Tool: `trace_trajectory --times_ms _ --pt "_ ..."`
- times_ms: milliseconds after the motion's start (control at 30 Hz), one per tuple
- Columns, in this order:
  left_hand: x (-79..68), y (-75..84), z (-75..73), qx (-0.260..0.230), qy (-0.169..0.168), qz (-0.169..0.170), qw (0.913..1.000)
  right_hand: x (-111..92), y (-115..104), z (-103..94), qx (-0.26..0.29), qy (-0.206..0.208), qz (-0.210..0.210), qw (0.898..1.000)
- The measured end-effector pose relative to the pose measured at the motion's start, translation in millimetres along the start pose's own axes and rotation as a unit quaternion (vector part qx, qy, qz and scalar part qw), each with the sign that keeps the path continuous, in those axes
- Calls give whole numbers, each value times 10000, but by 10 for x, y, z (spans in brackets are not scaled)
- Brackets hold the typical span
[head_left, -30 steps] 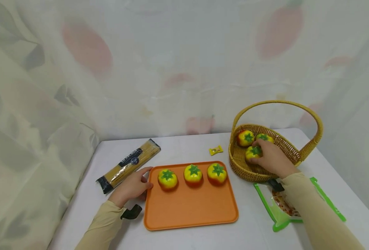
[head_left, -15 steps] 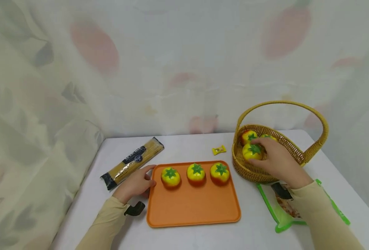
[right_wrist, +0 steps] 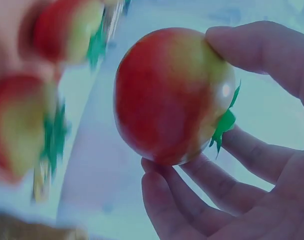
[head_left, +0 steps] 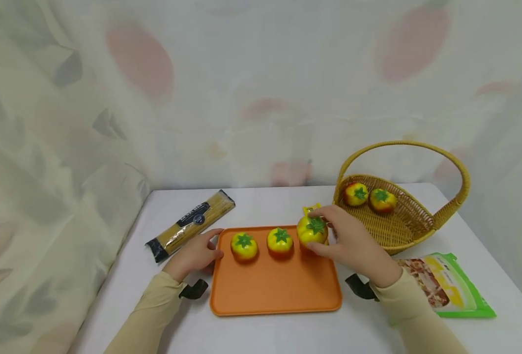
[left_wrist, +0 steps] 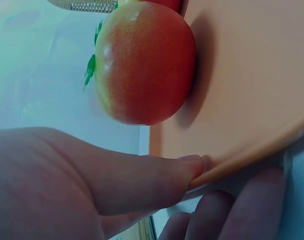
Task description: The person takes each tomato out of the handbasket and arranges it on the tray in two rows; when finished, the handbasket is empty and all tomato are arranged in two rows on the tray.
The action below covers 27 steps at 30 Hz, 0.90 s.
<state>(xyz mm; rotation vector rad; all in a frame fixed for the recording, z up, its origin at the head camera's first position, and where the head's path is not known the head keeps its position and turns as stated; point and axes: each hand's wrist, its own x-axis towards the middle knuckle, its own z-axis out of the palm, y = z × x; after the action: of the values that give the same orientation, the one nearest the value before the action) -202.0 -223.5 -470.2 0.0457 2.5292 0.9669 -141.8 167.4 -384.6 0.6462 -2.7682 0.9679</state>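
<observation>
My right hand [head_left: 354, 243] grips a red-and-yellow toy tomato [head_left: 312, 230] with a green leafy top, above the far right corner of the orange tray [head_left: 274, 292]. In the right wrist view, thumb and fingers curl round this tomato [right_wrist: 166, 95], apart from two others. On the tray stand a left tomato [head_left: 244, 248] and a middle tomato [head_left: 280, 243]; the spot of the one at the right is mostly hidden by the held one. My left hand [head_left: 196, 253] pinches the tray's left rim, thumb [left_wrist: 147, 180] on top and fingers outside.
A wicker basket [head_left: 378, 231] with a tall handle holds two tomatoes at the right. In front of it lies a green-edged food packet [head_left: 447, 285]. A spaghetti pack [head_left: 194, 221] lies back left, and a yellow wrapped candy [head_left: 310, 208] is partly covered by my right hand.
My right hand has lifted a tomato out of the basket and carried it left over the tray. The left hand stays at the tray's rim. The head view has shifted slightly.
</observation>
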Motion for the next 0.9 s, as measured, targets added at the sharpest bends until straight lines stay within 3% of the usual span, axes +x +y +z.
trace_trajectory --times_ms 467,667,900 --pt "1 16 -9 -29 -53 -121 9999 141 -509 809 593 -1115 -71 9920" --pt "-1 29 -24 -47 -65 -110 9999 175 -636 1041 525 -1651 -38 9849" --pt "-28 32 -20 -128 -67 -36 9999 165 -706 1238 376 -1792 -231 9828"
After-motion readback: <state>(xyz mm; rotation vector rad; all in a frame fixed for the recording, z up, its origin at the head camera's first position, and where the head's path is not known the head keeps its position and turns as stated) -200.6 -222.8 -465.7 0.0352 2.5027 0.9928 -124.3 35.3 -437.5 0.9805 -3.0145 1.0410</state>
